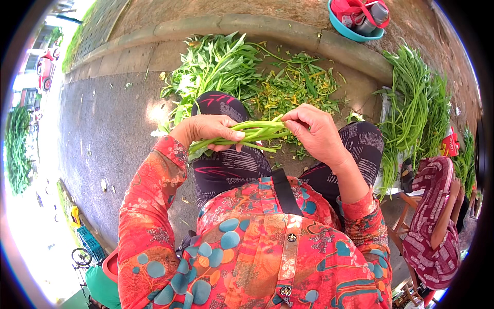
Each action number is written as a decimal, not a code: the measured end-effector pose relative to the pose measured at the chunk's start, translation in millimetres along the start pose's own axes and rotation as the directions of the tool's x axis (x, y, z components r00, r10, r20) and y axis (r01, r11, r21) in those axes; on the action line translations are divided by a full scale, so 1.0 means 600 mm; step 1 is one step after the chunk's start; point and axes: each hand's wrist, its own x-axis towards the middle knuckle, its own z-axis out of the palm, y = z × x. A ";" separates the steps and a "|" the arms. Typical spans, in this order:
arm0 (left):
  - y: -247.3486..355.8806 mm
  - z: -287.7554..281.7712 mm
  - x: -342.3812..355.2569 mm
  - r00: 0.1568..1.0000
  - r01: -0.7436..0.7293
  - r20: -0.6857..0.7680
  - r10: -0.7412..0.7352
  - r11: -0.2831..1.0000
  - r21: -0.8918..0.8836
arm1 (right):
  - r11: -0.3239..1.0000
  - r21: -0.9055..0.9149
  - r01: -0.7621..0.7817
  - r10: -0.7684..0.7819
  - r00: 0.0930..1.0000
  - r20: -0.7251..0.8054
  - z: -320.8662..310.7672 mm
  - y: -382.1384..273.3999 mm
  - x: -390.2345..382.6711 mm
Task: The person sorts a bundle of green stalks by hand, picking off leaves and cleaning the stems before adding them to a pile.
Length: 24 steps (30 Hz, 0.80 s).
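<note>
Above my lap, my left hand [213, 133] is wrapped round a bunch of green leafy-vegetable stems [252, 135], whose cut ends point right. My right hand [314, 131] pinches at those stem ends, thumb against fingers; the exact stem between the fingertips is hard to make out. Past my left knee lies a heap of leafy greens [216, 69] on the ground. Beside it, in front of me, trimmed and yellowed leaves [293, 87] are scattered.
Long-stemmed greens [411, 108] lie piled at the right. A blue basin [355, 33] with a red bag and a flask stands beyond the stone kerb [247, 23]. Close on my right sits a person in a maroon patterned garment [432, 221]. Behind my left is a green-clad person [103, 286].
</note>
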 end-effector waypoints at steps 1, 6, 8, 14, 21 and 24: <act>-0.001 0.000 -0.001 1.000 0.000 -0.004 0.000 1.000 0.007 | 1.000 -0.006 -0.003 0.004 1.000 0.014 0.000 0.000 0.000; -0.003 0.001 0.000 1.000 -0.001 0.016 0.000 1.000 0.021 | 0.994 -0.090 0.059 -0.054 0.997 0.055 0.000 0.003 -0.003; -0.002 0.001 0.001 1.000 0.004 0.020 -0.004 1.000 0.031 | 0.984 -0.148 0.096 -0.087 0.994 0.070 -0.003 0.003 -0.005; 0.005 0.005 -0.001 1.000 0.010 0.001 -0.010 0.998 0.061 | 0.998 -0.062 0.028 -0.022 0.996 0.089 -0.001 0.008 -0.011; 0.003 0.009 -0.003 1.000 0.017 -0.006 -0.017 0.998 0.064 | 0.949 0.172 -0.263 0.230 0.955 0.187 0.006 0.009 -0.018; 0.004 0.011 -0.002 1.000 0.018 -0.012 -0.017 0.998 0.065 | 0.880 0.309 -0.362 0.295 0.924 0.243 0.009 0.018 -0.021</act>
